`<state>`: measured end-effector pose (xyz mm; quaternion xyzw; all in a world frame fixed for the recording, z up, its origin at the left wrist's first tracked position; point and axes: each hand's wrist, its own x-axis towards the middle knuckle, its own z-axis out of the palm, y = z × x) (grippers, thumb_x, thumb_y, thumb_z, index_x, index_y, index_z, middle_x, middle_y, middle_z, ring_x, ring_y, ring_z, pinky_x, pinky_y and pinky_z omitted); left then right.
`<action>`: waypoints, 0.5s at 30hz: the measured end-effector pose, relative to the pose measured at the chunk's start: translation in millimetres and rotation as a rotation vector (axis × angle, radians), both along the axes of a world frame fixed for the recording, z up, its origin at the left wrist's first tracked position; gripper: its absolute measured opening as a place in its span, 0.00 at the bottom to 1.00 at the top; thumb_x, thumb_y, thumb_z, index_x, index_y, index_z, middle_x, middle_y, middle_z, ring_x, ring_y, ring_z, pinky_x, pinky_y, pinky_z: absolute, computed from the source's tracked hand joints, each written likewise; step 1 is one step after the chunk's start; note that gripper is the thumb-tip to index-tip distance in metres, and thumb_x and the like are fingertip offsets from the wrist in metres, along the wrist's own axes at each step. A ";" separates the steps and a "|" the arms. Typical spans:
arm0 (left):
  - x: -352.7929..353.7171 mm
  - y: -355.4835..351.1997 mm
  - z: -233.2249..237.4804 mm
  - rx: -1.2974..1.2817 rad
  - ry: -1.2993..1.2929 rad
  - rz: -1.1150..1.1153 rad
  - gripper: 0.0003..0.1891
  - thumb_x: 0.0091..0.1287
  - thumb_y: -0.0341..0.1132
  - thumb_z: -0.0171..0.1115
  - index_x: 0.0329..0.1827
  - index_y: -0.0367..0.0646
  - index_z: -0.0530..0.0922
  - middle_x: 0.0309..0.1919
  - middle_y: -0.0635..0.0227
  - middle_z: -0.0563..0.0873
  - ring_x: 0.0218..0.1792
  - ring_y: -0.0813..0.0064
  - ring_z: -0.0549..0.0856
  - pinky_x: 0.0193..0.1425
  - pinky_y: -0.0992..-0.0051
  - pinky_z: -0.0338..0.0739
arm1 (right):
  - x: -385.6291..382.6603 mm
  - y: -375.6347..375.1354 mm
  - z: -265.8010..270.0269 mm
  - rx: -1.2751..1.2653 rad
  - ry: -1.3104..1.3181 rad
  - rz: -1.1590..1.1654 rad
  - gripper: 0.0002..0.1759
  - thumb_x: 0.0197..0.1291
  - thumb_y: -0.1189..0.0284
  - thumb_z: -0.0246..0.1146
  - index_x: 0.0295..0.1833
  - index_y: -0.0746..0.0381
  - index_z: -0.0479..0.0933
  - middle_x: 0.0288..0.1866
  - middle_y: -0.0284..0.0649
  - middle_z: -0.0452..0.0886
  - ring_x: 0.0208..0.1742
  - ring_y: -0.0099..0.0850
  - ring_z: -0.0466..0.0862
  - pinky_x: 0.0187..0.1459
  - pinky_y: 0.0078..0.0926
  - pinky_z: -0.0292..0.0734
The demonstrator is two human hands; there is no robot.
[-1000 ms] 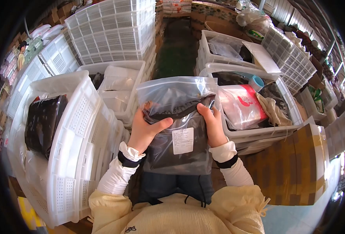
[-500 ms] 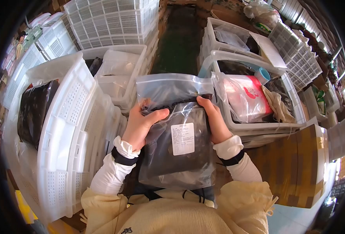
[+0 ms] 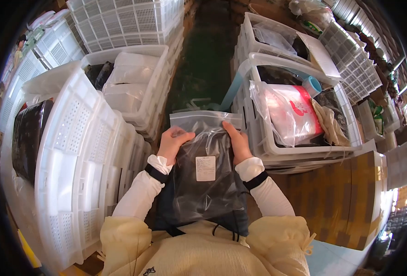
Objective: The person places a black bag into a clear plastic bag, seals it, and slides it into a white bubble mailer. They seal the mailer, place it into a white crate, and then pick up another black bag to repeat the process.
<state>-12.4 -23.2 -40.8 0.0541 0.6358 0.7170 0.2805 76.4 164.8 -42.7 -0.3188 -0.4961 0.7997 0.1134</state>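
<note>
A clear zip bag with a dark folded item inside and a white label on its front lies against my lap. My left hand grips the bag's upper left edge, thumb on the front. On the upper right edge sits my right hand, fingers pressing near the zip strip. The bag's empty clear top sticks up above both hands.
White perforated crates stand at my left, one holding a dark packed bag. A white bin at my right holds a red-printed plastic bag and a blue cup. A cardboard box sits lower right. More crates are stacked behind.
Both hands have lowered the bag from chest height down onto my lap. The bag's clear top, which stood tall before, now shows shorter above my hands.
</note>
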 end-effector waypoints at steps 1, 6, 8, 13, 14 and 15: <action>-3.2 2.6 -5.0 0.055 -0.069 0.031 0.10 0.49 0.32 0.71 0.27 0.38 0.77 0.25 0.70 0.79 0.30 0.81 0.76 0.37 0.79 0.69 | -1.8 1.9 -3.4 -0.002 -0.022 0.006 0.32 0.51 0.59 0.68 0.53 0.74 0.71 0.48 0.43 0.78 0.46 0.31 0.78 0.48 0.26 0.72; -19.6 6.4 -26.3 -0.014 -0.053 0.011 0.11 0.50 0.32 0.71 0.30 0.37 0.77 0.29 0.67 0.82 0.31 0.79 0.79 0.37 0.79 0.71 | -6.8 9.4 -22.6 -0.079 -0.045 0.095 0.34 0.54 0.55 0.66 0.55 0.73 0.70 0.52 0.43 0.76 0.50 0.30 0.76 0.52 0.25 0.68; -27.5 6.3 -38.4 0.038 -0.085 0.007 0.12 0.52 0.32 0.70 0.34 0.37 0.77 0.32 0.64 0.82 0.34 0.75 0.81 0.39 0.76 0.72 | 1.2 11.1 -22.2 -0.274 0.073 0.139 0.31 0.57 0.56 0.64 0.57 0.69 0.70 0.52 0.42 0.77 0.50 0.30 0.77 0.54 0.25 0.70; -48.9 -5.5 -52.3 0.266 -0.286 -0.038 0.20 0.64 0.40 0.61 0.53 0.35 0.71 0.45 0.59 0.81 0.47 0.67 0.81 0.54 0.68 0.73 | 13.8 16.6 -46.7 -0.177 0.127 0.175 0.30 0.60 0.56 0.62 0.59 0.67 0.69 0.54 0.41 0.76 0.54 0.29 0.75 0.57 0.24 0.66; -54.4 -15.1 -58.4 0.331 -0.321 -0.097 0.23 0.66 0.43 0.59 0.57 0.35 0.70 0.49 0.60 0.80 0.52 0.67 0.79 0.58 0.68 0.71 | 15.2 15.7 -52.5 -0.072 0.088 0.166 0.31 0.60 0.56 0.61 0.59 0.68 0.69 0.54 0.41 0.76 0.54 0.29 0.75 0.58 0.24 0.66; -51.2 -23.4 -62.0 0.306 -0.265 -0.140 0.26 0.65 0.45 0.59 0.59 0.35 0.68 0.52 0.60 0.78 0.55 0.67 0.76 0.60 0.69 0.69 | 16.9 14.8 -56.7 0.033 0.049 0.159 0.31 0.61 0.56 0.61 0.60 0.70 0.68 0.54 0.41 0.76 0.54 0.28 0.75 0.58 0.25 0.66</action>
